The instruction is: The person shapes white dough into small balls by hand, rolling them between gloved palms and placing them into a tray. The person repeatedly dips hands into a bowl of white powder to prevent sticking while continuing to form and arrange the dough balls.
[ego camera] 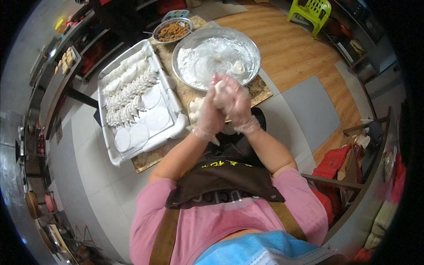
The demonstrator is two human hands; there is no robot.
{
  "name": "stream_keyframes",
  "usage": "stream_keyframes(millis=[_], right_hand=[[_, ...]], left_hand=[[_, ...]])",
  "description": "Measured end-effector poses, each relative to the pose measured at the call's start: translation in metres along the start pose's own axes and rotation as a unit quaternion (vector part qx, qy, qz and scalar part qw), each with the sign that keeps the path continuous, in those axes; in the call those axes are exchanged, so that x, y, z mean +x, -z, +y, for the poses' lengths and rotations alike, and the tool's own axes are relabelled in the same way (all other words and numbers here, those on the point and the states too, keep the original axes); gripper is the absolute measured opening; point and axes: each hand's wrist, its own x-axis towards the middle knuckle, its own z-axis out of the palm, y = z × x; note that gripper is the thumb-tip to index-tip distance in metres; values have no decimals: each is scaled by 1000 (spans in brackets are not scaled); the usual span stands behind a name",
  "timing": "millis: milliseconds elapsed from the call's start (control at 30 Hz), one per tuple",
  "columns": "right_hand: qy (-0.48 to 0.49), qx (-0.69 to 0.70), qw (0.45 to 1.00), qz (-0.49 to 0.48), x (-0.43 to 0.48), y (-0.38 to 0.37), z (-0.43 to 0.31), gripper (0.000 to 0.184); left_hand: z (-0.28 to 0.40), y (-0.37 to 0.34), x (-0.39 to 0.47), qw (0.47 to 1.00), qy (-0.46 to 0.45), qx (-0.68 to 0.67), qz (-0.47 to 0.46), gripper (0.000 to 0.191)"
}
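Clear plastic gloves cover both my hands, which come together over the near rim of a wide metal bowl [175, 68]. My left hand [212, 114] holds a small white lump of dough [219, 87]. Against its other side presses my right hand [238, 102], slightly blurred; the fingers hide much of the lump. White flour [188, 61] lies in the bowl, and another dough piece [238, 67] rests in it at the right. Just left of my hands, several white dough balls [196, 107] sit in a container partly hidden by my left hand.
A white tray [179, 127] at the left holds rows of pleated white dumplings [122, 111] and flat round wrappers [139, 135]. Beyond stands a metal bowl of brown filling [174, 31] with spoons. All rest on a stone-patterned tabletop [150, 158]. A green plastic chair [309, 15] stands far right.
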Motion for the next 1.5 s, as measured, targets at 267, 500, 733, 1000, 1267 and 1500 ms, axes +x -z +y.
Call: stream_keyframes(millis=[267,500,733,1000,1267,1500], right_hand=[[-73,-36,993,-81,-10,15,-17,25],[-36,-77,995,56,-8,1,22,54],[-256,193,929,-186,20,23,47,61],[-333,-400,788,-329,105,27,220,37],[-436,-274,789,-336,129,24,242,21],[-380,120,914,-72,146,26,183,12]], left_hand=[[-2,-14,-10,995,-26,96,-15,76],[-18,-3,-4,908,-153,386,49,50],[34,21,10,993,108,17,47,35],[65,26,-9,988,7,90,126,28],[84,44,-20,983,-12,105,149,30],[76,50,-20,982,-9,104,160,31]])
